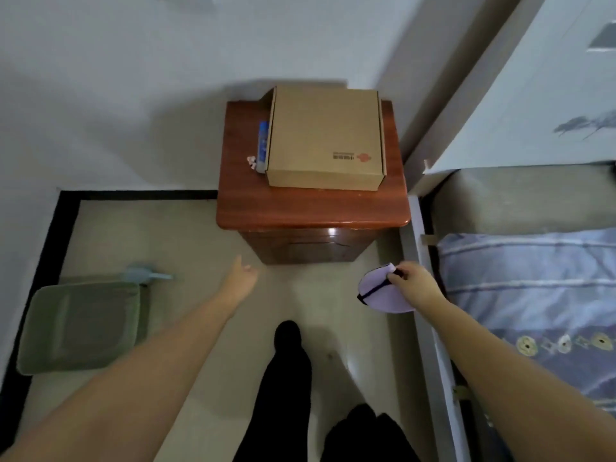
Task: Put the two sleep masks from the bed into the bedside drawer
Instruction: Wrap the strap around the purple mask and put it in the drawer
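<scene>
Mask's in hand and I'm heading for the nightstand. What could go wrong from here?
The drawer looks shut, so the empty left hand must open it first. The right hand pinches the purple sleep mask only by its strap end, so it may slip. Only one mask shows; the second may be forgotten.

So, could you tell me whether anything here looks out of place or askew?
Nothing looks spilled or damaged. The cardboard box overhangs the back edge of the nightstand, crowding a blue tube. The drawer looks closed, while the right hand holds a sleep mask.
</scene>
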Motion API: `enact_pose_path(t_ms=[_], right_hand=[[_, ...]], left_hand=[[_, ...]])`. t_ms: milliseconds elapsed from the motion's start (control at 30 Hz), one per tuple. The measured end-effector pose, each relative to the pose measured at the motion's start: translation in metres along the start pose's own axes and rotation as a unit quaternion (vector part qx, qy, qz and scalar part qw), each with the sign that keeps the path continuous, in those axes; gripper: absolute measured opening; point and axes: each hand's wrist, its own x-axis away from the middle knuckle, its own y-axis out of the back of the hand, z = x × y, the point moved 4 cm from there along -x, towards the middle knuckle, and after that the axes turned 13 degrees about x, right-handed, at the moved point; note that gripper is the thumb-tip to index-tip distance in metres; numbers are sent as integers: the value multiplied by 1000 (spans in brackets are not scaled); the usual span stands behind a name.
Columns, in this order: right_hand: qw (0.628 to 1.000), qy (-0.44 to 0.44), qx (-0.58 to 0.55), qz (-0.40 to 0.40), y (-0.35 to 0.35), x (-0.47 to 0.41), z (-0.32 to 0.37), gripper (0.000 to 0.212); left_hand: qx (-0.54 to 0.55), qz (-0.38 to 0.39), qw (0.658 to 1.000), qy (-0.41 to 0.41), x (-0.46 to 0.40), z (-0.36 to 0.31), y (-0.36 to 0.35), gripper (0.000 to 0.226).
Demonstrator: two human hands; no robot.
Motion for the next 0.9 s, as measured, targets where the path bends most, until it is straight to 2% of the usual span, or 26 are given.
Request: enact_pose_path(t_ms=[67, 233, 367, 467, 633, 767, 900], right_hand=[[1000, 1, 23, -19, -12, -44, 3, 22], [992, 0, 0, -129, -35, -115, 7, 22], [978, -25, -96, -181, -38, -136, 7, 41], [976, 10, -59, -209, -41, -138, 7, 37], [980, 46, -30, -192, -40, -123, 5, 26], [987, 48, -14, -151, -50, -97, -10, 21], [991, 45, -10, -123, -71, -65, -34, 17]], left_hand=[[29, -23, 999, -1, -48, -1, -1, 63], [55, -108, 989, -82, -119, 5, -16, 60], [18, -159, 980, -122, -148, 13, -14, 52], [-14, -173, 977, -126, -156, 22, -6, 47], [33, -140, 980, -135, -144, 26, -6, 65], [14, -121, 986, -116, -124, 47, 3, 55], [28, -83, 993, -76, -96, 89, 3, 55]])
